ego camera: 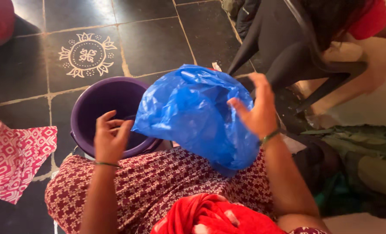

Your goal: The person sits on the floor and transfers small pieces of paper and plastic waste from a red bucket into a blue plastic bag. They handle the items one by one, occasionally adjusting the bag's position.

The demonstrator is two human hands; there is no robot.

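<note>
1. Centrally, a crumpled blue plastic bag (197,117) billows above the person's lap, which is covered in maroon cloth with a cream pattern (167,186); every place below is given from this bag
2. Just left of the bag, the left hand (109,138) hangs over the near rim of a round purple plastic bucket (95,104); its fingers (107,118) are curled loosely and a thin stick-like piece shows between fingers and thumb, though I cannot tell how firmly it is held
3. On the bag's right edge, the right hand (257,110) is spread wide with fingers (238,105) splayed and pressed against the plastic; whether it pinches a fold I cannot tell
4. The bucket stands on the dark tiled floor (154,39), behind and left of the bag, its right rim hidden by the bag
5. Far left of the bag lies a pink and white patterned cloth (15,160)
6. Below the bag, a bunched red cloth (210,216) rests nearest the camera
7. Up and right of the bag stands a dark plastic chair (288,56) with another person seated beside it
8. Up and left of the bag, a white floral drawing (87,55) marks one tile
</note>
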